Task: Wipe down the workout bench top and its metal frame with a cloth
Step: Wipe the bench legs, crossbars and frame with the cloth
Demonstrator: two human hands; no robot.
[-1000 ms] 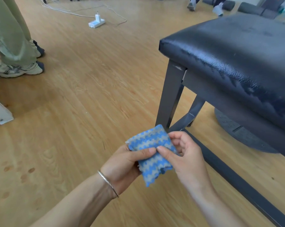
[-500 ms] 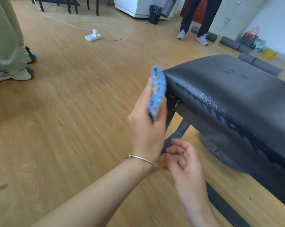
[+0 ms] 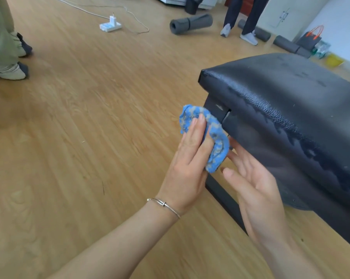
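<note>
A black padded bench top (image 3: 291, 91) with cracked, worn vinyl fills the right side. Its dark metal frame (image 3: 214, 104) shows as a leg under the near corner and a floor bar (image 3: 224, 198) running toward me. My left hand (image 3: 188, 168), with a thin bracelet on the wrist, grips a bunched blue and grey cloth (image 3: 216, 141) and holds it against the top of the leg. My right hand (image 3: 254, 190) is open with its palm turned up, just under the cloth and beside the frame's side rail, holding nothing.
Wooden floor all round. A person's legs in green trousers (image 3: 1, 43) stand at far left. A white power strip (image 3: 110, 26) with a cable, a rolled grey mat (image 3: 191, 23), another standing person (image 3: 242, 19) and bags (image 3: 311, 40) are at the back.
My left hand took the cloth alone, lifted it to the bench's end, then dropped it onto the leg just below the pad. My right hand let go and now lies open underneath.
</note>
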